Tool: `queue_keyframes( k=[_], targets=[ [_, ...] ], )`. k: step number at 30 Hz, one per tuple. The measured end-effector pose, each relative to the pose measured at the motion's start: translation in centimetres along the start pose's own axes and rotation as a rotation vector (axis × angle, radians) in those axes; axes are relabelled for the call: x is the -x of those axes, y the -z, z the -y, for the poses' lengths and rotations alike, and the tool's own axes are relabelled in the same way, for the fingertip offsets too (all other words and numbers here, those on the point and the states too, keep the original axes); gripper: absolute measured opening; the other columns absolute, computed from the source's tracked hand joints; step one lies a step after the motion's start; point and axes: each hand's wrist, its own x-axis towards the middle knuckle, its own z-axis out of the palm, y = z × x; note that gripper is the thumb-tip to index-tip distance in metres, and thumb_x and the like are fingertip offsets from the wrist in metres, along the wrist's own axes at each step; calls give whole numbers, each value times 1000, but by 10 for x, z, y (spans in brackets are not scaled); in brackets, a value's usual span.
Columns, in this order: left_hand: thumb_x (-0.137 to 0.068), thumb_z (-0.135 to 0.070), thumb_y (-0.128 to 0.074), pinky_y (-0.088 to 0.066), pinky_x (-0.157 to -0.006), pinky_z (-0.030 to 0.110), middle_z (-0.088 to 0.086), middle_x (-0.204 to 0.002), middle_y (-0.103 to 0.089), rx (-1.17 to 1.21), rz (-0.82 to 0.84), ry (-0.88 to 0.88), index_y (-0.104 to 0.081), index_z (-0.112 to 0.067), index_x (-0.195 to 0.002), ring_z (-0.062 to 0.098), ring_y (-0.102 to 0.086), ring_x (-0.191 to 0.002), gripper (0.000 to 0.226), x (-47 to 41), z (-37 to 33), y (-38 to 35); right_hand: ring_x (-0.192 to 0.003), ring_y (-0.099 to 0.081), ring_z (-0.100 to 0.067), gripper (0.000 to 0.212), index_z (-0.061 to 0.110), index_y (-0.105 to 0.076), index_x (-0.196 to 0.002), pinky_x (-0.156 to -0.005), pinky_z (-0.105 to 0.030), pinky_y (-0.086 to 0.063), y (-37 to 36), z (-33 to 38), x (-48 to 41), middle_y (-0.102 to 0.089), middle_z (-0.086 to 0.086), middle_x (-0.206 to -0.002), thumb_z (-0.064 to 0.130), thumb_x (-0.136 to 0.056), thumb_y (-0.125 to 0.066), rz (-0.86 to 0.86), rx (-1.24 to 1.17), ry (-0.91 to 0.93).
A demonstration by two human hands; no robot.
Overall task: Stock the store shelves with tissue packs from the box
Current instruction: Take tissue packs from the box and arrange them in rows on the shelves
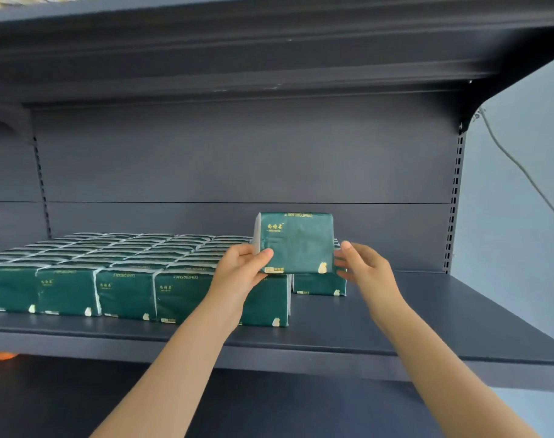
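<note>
Green tissue pack (296, 241) held upright above the dark shelf (427, 314), at the right end of the stocked rows of packs (127, 257); left hand (237, 267) pinches its lower left corner, thumb on the front; right hand (367, 267) rests nearly straight fingers against its right edge, not gripping.

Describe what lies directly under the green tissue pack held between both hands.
Under the held pack stands another green pack on the shelf; its top is covered by the held pack and the right hand.
</note>
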Motion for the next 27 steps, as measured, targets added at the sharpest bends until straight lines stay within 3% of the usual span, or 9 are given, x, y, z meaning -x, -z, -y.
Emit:
queue_keyframes(
  k=[3, 6, 8, 10, 12, 16, 21, 25, 27],
  targets=[
    [-87, -15, -66, -51, -91, 29, 5, -108, -68, -70, 69, -16, -57, -12, -104, 13, -64, -101, 19, 9, 10, -13, -82, -67, -1, 14, 20, -64, -102, -70, -15, -52, -3, 15, 11, -71, 10, -93, 29, -91, -60, 33, -82, 51],
    [-87, -22, -67, -50, -82, 21, -6, -101, -67, -260, 66, -101, -57, -24, -96, 2, -63, -92, 14, 12, 15, -16, -91, -68, -8, 28, 17, -61, -110, -72, -19, -54, 2, 14, 9, -71, 6, -100, 20, -83, -71, 32, -19, 66],
    [-86, -25, -67, -48, -77, 17, -13, -97, -65, -439, 68, -196, -57, -29, -93, -2, -61, -91, 13, 12, 17, -14, -92, -67, -8, 29, 18, -62, -107, -69, -14, -53, 8, 9, 5, -71, 5, -100, 16, -80, -74, 32, -10, 46],
    [-87, -26, -65, -49, -86, 18, -15, -103, -65, -605, 78, -323, -61, -27, -99, -1, -60, -95, 12, 11, 19, -9, -90, -67, -8, 29, 18, -62, -105, -66, -12, -51, 13, 3, -1, -70, 5, -99, 14, -79, -75, 16, -17, 36],
    [-91, -31, -59, -39, -98, 19, -13, -117, -59, -915, 78, -474, -60, -21, -115, 3, -54, -108, 26, 5, 22, -2, -90, -66, -10, 31, 16, -61, -105, -68, -16, -51, 16, -3, -9, -69, 4, -98, 15, -78, -76, -29, 10, 35],
    [-96, -40, -46, -28, -109, 27, -1, -137, -50, -1432, 118, -717, -50, -13, -135, 16, -38, -132, 47, -11, 28, 10, -88, -61, -13, 34, 17, -55, -104, -68, -23, -47, 17, -23, -30, -63, 5, -97, 23, -78, -76, -117, 301, -6],
    [-96, -48, -42, -20, -115, 29, 0, -147, -38, -1642, 205, -713, -35, -13, -144, 16, -30, -138, 59, -23, 40, 15, -93, -55, -21, 38, 9, -52, -102, -72, -29, -41, 5, -57, -50, -55, 0, -95, 29, -79, -74, -63, 624, -60],
    [-78, -43, -72, -48, -94, 37, 6, -115, -65, -1706, 202, -710, -62, -6, -119, 24, -64, -106, 56, -27, 47, 17, -86, -49, -22, 35, 6, -51, -102, -68, -29, -36, -1, -68, -58, -55, -8, -103, 30, -85, -68, -46, 781, -21],
    [-81, -41, -69, -45, -98, 39, 8, -118, -63, -1674, 203, -709, -60, -5, -121, 26, -61, -109, 55, -26, 48, 17, -91, -51, -25, 36, 4, -51, -106, -69, -29, -36, -4, -70, -60, -55, -10, -108, 30, -86, -66, -41, 814, -20]
  ],
)
